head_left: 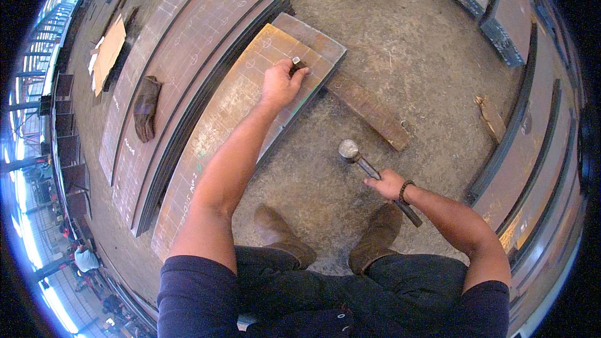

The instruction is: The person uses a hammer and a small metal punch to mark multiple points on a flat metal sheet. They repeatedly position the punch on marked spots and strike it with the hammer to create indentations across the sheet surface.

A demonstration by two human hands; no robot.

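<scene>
My left hand (282, 83) reaches forward and grips a short metal punch (297, 62), held upright with its tip on a long rusty steel plate (219, 125) marked with chalk lines and circles. My right hand (387, 184) is closed around the handle of a steel hammer (349, 149), whose head hangs low above the concrete floor, apart from the plate and to the right of it. A beaded bracelet sits on my right wrist. My two brown boots (282, 235) stand on the floor below.
More curved steel plates (188, 44) lie stacked to the left, with a dark work glove (147, 107) on one. A rusty flat bar (369, 109) lies on the floor past the hammer. Steel beams (532, 150) run along the right. A person (84, 258) stands far left.
</scene>
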